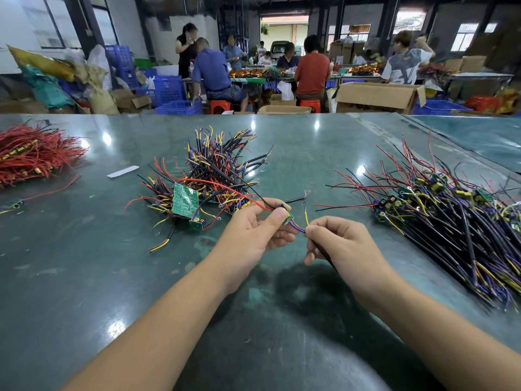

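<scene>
Above the desk point(112, 277), the left hand point(253, 232) pinches a small board point(288, 220); its purple wire point(298, 227) runs rightward, gripped by the right hand point(341, 244).

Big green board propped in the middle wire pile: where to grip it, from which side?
Likely pinch the board by its upper edge, from above on the near side. It stands tilted, flat face toward the camera, top edge free; its lower edge sits in the wire pile. Mind the red wire arcing past the top.

glossy green table point(84, 277); plastic-sheathed wires point(225, 170)
</scene>
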{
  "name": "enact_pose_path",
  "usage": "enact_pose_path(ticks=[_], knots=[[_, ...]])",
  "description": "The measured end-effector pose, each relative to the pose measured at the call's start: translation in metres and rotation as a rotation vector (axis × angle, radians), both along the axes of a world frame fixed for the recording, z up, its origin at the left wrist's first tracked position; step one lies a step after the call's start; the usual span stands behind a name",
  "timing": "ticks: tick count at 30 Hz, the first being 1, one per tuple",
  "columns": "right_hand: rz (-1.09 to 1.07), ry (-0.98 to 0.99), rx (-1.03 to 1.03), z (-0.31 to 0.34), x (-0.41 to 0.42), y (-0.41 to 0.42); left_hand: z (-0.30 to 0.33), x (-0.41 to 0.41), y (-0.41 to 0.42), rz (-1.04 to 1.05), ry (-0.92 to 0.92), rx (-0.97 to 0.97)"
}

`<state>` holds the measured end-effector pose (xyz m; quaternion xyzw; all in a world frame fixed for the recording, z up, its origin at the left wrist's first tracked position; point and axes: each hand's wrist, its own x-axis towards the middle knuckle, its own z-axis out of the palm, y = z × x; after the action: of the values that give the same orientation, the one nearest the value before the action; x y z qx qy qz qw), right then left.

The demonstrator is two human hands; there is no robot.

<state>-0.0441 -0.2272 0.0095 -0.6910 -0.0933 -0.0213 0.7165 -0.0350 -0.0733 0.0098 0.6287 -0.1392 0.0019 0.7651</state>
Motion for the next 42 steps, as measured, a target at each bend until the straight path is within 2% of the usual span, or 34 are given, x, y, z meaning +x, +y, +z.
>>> enact_pose_path(ticks=[7,10,14,19,28,33,37,42], knots=[[0.008,0.054,0.042,0.001,-0.003,0.001,-0.003,-0.001,0.0,-0.014,-0.065,-0.016],[-0.001,0.069,0.02,0.001,-0.004,0.003,-0.004,-0.002,-0.003,0.03,-0.147,-0.01],[0.089,0.085,-0.007,0.002,-0.006,0.004,-0.004,-0.004,-0.006,0.082,-0.221,0.015],[0.073,-0.062,-0.099,0.0,-0.009,0.006,-0.005,-0.003,-0.006,0.035,-0.16,-0.029],[-0.038,-0.117,0.03,0.0,-0.005,0.01,-0.005,0.001,-0.007,-0.024,-0.034,-0.247],[-0.102,-0.161,-0.167,-0.005,-0.004,0.005,-0.005,0.002,-0.004,-0.043,0.021,-0.196],[-0.1,-0.19,-0.285,-0.007,-0.004,0.004,-0.009,0.003,-0.001,0.008,-0.004,-0.054],[-0.011,-0.371,-0.62,0.0,-0.005,-0.004,-0.009,0.004,0.003,0.053,-0.012,0.07]])
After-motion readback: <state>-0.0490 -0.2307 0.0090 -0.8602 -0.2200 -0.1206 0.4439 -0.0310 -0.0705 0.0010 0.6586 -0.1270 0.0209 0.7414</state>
